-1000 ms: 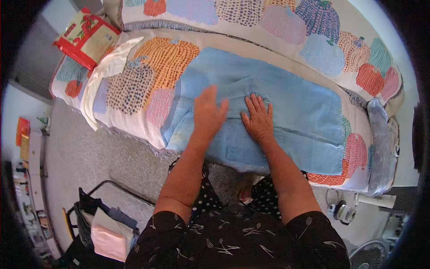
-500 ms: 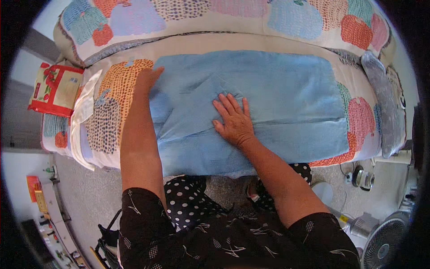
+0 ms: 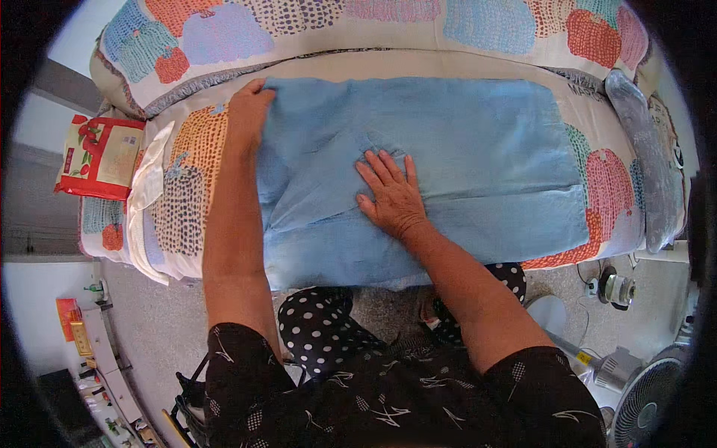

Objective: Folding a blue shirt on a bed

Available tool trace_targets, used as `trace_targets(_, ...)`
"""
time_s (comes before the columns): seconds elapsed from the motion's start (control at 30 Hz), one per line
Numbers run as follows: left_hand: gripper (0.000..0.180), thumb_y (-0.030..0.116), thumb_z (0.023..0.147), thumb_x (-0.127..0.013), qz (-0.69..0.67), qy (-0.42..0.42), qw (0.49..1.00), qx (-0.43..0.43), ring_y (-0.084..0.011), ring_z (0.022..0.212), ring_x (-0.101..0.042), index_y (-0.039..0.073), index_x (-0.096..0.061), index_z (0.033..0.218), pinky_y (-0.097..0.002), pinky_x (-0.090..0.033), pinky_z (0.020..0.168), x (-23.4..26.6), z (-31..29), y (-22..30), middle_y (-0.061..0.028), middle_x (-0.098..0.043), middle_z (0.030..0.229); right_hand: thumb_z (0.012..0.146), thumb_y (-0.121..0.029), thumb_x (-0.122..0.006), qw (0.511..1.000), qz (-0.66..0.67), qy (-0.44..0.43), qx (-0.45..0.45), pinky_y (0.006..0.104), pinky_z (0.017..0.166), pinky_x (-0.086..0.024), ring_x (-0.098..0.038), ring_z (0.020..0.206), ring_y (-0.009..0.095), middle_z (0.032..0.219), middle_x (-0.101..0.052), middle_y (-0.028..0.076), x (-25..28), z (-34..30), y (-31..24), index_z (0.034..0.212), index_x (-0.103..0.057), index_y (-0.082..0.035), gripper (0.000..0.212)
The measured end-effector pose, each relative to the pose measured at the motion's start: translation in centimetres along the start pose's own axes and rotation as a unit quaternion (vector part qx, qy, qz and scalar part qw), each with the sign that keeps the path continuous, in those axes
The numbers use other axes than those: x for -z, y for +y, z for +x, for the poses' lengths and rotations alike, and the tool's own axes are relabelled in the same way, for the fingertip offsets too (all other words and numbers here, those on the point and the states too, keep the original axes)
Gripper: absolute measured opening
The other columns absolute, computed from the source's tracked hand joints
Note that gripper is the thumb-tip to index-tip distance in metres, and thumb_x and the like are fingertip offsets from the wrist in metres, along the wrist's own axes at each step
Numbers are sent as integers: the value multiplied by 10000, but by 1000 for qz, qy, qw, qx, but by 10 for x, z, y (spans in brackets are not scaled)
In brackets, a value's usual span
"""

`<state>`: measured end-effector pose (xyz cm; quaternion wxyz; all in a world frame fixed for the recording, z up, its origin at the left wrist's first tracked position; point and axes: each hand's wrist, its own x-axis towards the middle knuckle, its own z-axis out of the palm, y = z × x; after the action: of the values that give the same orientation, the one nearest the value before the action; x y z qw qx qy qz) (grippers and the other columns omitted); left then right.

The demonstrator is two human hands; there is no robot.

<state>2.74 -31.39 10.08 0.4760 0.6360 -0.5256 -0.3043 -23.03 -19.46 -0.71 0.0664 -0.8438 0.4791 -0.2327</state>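
Observation:
A blue cloth [image 3: 478, 149] lies spread over the seat of a patterned sofa, with creases running across its middle and left part. At its far left corner is my left hand [image 3: 249, 112], fingers curled and closed on the cloth's edge. My right hand [image 3: 392, 190] rests palm down near the middle of the cloth, its fingers stretched out and slightly apart. The near edge of the cloth hangs over the front of the seat.
The sofa cover [image 3: 179, 209] has colourful knobbly shapes. On the left are a red and cream package [image 3: 101, 157] and a white fabric strip [image 3: 149, 183]. A grey cushion [image 3: 635, 160] stands at the right end. A fan [image 3: 646, 411] is on the floor at lower right.
My left hand has moved a little farther to the cloth's far left corner and closed on it. My right hand stays flat on the cloth. The view has shifted slightly.

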Motion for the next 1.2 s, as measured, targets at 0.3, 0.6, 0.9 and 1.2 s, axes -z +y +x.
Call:
trace_targets(0.3,140,22,679,-537,201,-123,959,-156,-350,827,-584,36,-617,792,-383,-464,767,-35,-171,33,-166,-623,868,827,-387,-498,1000,-5,10,4,568,1063,-122,-275,1312,247,1378,-369,75,11,2,-3,1301,-429,-146,537)
trace_targets(0.6,500,310,774,-623,75,-110,988,75,-311,961,-579,-84,-515,1062,-362,-432,838,-54,-188,30,-213,-604,1010,782,-381,-528,1000,-24,-11,11,583,1056,-117,-278,1311,268,1366,-382,95,4,1,-2,1304,-420,-102,602)
trace_targets(0.9,406,290,806,-606,-323,77,914,234,-206,791,-568,-41,-563,1038,-331,-446,725,-54,-148,-10,-134,-594,983,800,-367,-512,997,-67,-23,14,579,1056,-112,-289,1306,276,1361,-389,100,6,5,-5,1310,-410,-106,583)
trace_targets(1.2,354,194,813,-570,-231,133,953,144,-252,917,-568,-73,-553,1046,-342,-430,805,-66,-138,33,-142,-584,1045,808,-338,-512,999,-36,-14,10,574,1058,-110,-298,1297,284,1354,-394,116,6,2,-1,1305,-413,-100,560)
